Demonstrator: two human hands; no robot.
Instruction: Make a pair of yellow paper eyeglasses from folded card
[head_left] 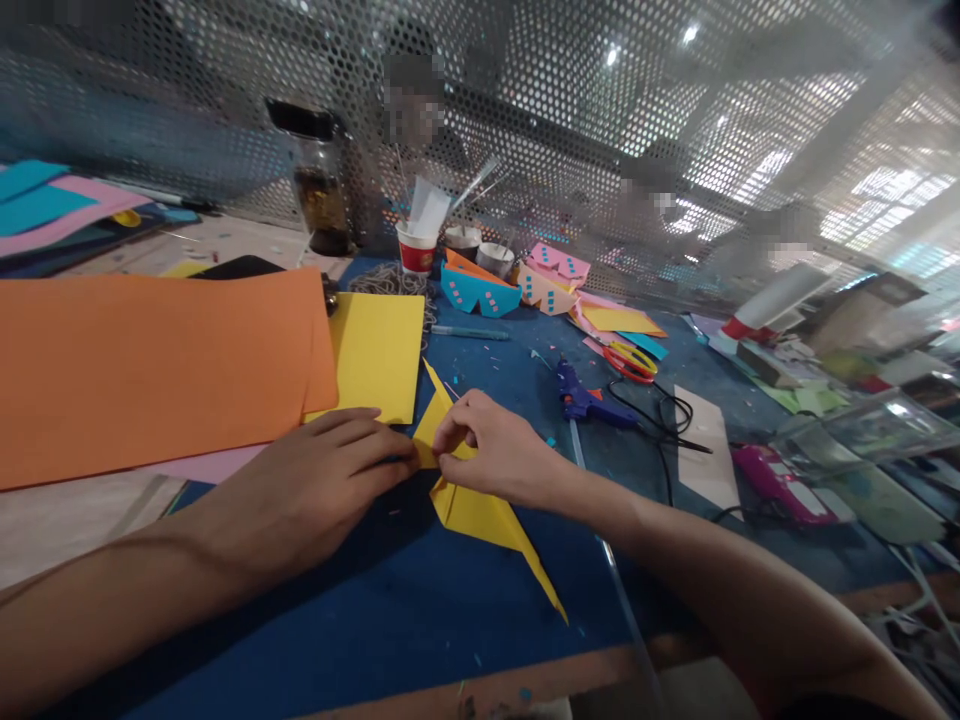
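Note:
A piece of folded yellow paper with pointed ends lies on the blue table mat. My right hand is closed over its middle, thumb and forefinger pinched at a fold and covering part of it. From the left, my left hand rests low with its fingers stretched out, fingertips at the paper's left edge. Just behind the left hand are a flat yellow sheet and a large orange sheet.
A blue glue gun with a black cord lies right of my hands, near yellow-red scissors. Behind stand a red-white paper cup, a jar of dark liquid and decorated paper pieces. A perforated metal screen rises beyond, with people behind.

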